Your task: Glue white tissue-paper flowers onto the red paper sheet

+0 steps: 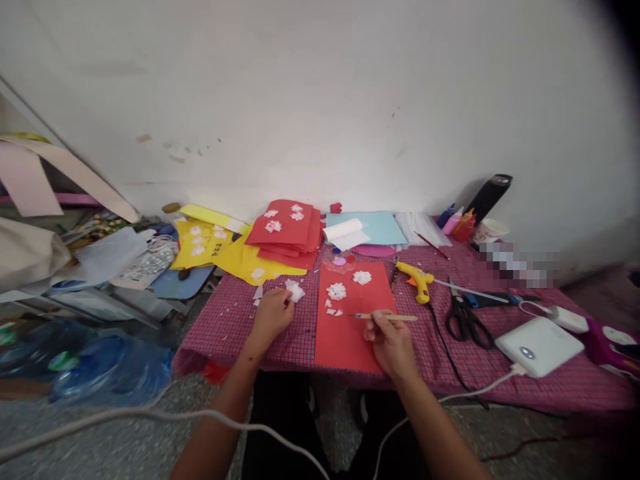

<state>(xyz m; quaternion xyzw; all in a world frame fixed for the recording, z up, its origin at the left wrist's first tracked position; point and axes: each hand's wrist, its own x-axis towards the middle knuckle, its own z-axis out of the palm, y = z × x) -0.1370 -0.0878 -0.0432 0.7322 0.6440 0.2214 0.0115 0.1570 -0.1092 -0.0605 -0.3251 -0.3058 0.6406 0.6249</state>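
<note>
My right hand [393, 343] grips a paintbrush [407, 318] with a pale wooden handle, held nearly level over a red paper sheet [345, 343]. Its dark tip points left, close to a few small white scraps [334, 311]. Two ruffled white paper flowers [337, 291] lie higher on that sheet. Left of the sheet, the fingers of my left hand [271, 319] are closed at the edge of a crumpled white piece of thin paper [295, 291]. A shallow palette [340, 261] with blue, red and pink colours sits at the sheet's top edge.
Red sheets with white flowers [285, 230] are stacked behind, beside yellow sheets [255, 261]. On the right are a yellow glue gun [419, 281], black scissors [465, 320], a white power bank [540, 347], paint bottles [464, 225] and a black flask [491, 195]. A white cable [200, 415] crosses in front.
</note>
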